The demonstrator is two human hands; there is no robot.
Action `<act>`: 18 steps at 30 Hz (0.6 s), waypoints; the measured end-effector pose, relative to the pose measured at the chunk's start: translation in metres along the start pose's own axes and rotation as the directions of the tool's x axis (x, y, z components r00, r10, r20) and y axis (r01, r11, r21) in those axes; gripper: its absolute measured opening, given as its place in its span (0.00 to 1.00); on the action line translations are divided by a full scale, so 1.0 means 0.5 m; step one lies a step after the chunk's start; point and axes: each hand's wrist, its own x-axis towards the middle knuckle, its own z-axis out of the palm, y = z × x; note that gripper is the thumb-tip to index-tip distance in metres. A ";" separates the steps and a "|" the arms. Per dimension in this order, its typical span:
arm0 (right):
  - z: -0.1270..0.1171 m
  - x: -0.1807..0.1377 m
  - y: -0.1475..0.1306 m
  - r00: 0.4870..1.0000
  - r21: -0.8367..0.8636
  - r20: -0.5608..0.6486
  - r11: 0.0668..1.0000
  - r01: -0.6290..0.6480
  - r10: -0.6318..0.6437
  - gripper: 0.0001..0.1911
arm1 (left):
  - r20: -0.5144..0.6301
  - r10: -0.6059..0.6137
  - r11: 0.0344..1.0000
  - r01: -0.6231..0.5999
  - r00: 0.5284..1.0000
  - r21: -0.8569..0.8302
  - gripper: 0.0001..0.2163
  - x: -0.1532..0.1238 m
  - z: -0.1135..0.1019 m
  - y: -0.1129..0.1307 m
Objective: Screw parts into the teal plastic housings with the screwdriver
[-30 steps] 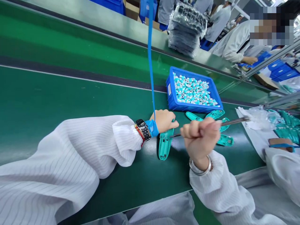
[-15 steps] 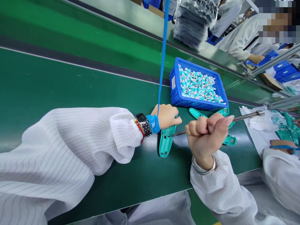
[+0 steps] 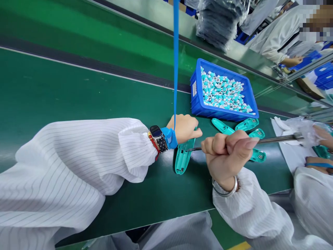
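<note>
On the green tabletop lies a long teal plastic shell (image 3: 182, 160), its hollow inside facing up with small dark and metal parts near its lower end. My left hand (image 3: 184, 128) grips the shell's upper end, which the fingers partly hide. A blue strap and a watch circle that wrist. My right hand (image 3: 221, 152) is closed around a slim metal rod tool (image 3: 278, 139). Its thin tip reaches left to the shell's inner edge, and the thicker end points right. Close behind the right hand are several more teal shells (image 3: 247, 124).
A blue bin (image 3: 223, 113) full of small teal-and-white parts stands at the back. A blue cord (image 3: 176, 52) runs upward from my left wrist. At right, a co-worker's sleeve (image 3: 312, 194) and hands are near white sheets (image 3: 288, 149). Plastic-wrapped dark sheets (image 3: 218, 26) sit on the far ledge.
The camera view has shifted slightly. The rod tool lies a little flatter, its tip still at the shell. A co-worker's hand at the right has come over the white sheets.
</note>
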 end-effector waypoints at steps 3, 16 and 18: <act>0.001 -0.010 0.004 0.999 0.012 0.040 1.000 0.020 -0.021 0.21 | 0.006 -0.008 1.000 0.008 1.000 -0.016 0.17 0.000 0.000 -0.002; -0.007 -0.003 -0.018 0.989 -0.075 -0.146 0.997 -0.012 0.001 0.22 | 0.028 -0.021 1.000 0.021 0.999 -0.010 0.19 0.001 -0.001 -0.001; -0.005 -0.001 -0.017 0.992 -0.081 -0.125 0.996 -0.021 0.011 0.23 | 0.028 -0.028 0.999 0.028 0.999 -0.015 0.19 0.002 0.002 0.000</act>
